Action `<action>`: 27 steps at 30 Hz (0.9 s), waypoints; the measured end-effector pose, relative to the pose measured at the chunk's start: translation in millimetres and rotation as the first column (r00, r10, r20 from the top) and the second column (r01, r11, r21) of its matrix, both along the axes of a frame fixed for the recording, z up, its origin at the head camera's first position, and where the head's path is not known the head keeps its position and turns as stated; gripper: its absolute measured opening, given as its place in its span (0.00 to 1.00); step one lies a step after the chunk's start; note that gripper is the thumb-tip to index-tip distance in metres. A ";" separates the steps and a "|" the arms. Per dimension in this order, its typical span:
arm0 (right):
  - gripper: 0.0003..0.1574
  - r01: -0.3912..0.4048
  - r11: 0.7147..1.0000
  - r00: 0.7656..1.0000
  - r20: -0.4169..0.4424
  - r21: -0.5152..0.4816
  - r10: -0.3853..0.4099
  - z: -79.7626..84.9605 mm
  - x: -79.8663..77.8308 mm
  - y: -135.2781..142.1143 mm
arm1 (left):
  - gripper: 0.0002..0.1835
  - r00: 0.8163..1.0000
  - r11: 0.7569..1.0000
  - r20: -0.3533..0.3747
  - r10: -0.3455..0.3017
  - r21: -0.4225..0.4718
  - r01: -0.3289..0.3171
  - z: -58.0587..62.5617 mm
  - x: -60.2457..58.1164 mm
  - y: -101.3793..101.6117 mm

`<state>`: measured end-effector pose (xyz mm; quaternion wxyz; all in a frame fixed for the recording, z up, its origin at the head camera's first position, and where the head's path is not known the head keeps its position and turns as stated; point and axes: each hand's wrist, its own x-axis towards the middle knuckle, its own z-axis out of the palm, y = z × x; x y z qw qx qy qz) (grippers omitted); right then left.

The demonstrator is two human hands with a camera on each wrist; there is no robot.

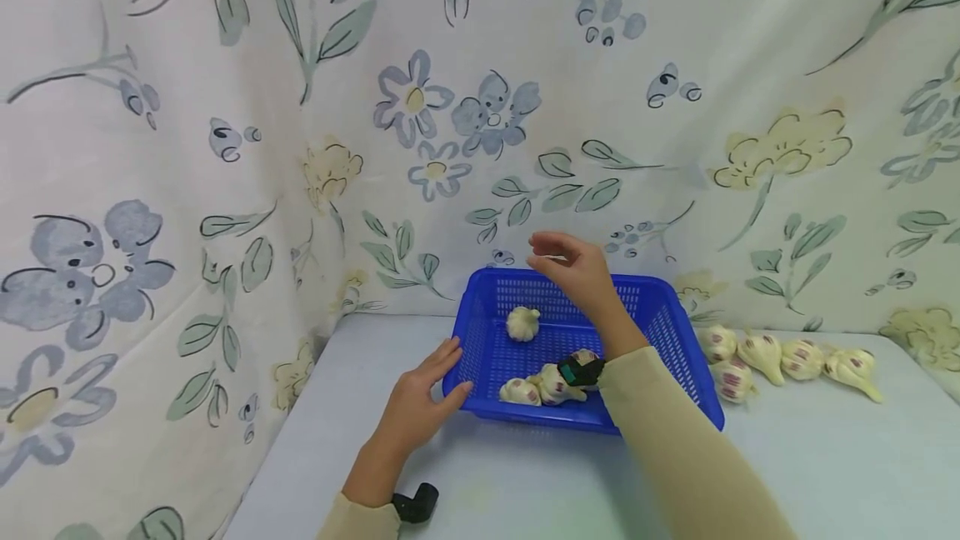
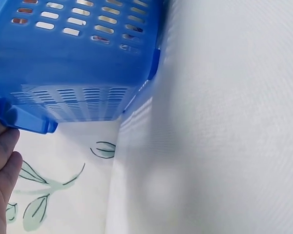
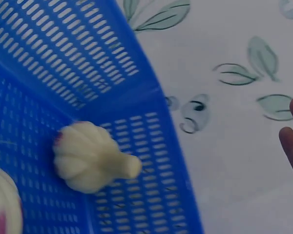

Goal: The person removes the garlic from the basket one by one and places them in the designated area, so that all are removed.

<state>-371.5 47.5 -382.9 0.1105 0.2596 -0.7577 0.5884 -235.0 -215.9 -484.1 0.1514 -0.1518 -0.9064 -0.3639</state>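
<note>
A blue plastic basket [image 1: 480, 307] with slotted walls stands on the table. My left hand [image 1: 420, 394] rests at its left side, fingers extended along the rim and thumb near the front corner. The left wrist view shows the fingertips right at the rim [image 2: 27, 119]. Over the basket's back edge is my right hand [image 1: 573, 269], raised with loosely bent fingers and nothing in them. One garlic bulb [image 1: 522, 323] sits near the back left inside; in the right wrist view this bulb [image 3: 90, 158] leans by the wall. More garlic bulbs [image 1: 553, 384] lie along the front, partly hidden by my right wrist.
Several garlic bulbs [image 1: 802, 359] lie on the white table [image 1: 495, 482] just right of the basket. A floral curtain [image 1: 480, 107] hangs right behind the basket and along the left side. Black wrist devices [image 1: 581, 371] are strapped to both wrists.
</note>
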 end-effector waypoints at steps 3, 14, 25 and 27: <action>0.26 -0.006 0.998 0.998 0.056 0.063 0.002 -10.6 -5.0 -13.3 | 0.30 1.000 1.000 -0.002 0.009 -0.009 -0.009 2.4 0.8 0.7; 0.35 -0.201 0.881 0.953 0.293 0.428 0.075 -46.9 -10.9 -42.7 | 0.30 0.999 0.999 -0.012 0.034 -0.013 -0.034 6.1 1.3 0.9; 0.41 -0.202 0.851 0.921 0.389 0.485 -0.003 -64.4 -17.9 -34.4 | 0.30 0.999 0.999 0.002 0.038 -0.015 -0.038 3.5 0.6 1.5; 0.40 -0.182 0.853 0.921 0.389 0.489 -0.026 -66.2 -18.6 -32.7 | 0.30 0.999 0.999 0.005 0.041 -0.014 -0.041 2.7 0.5 1.5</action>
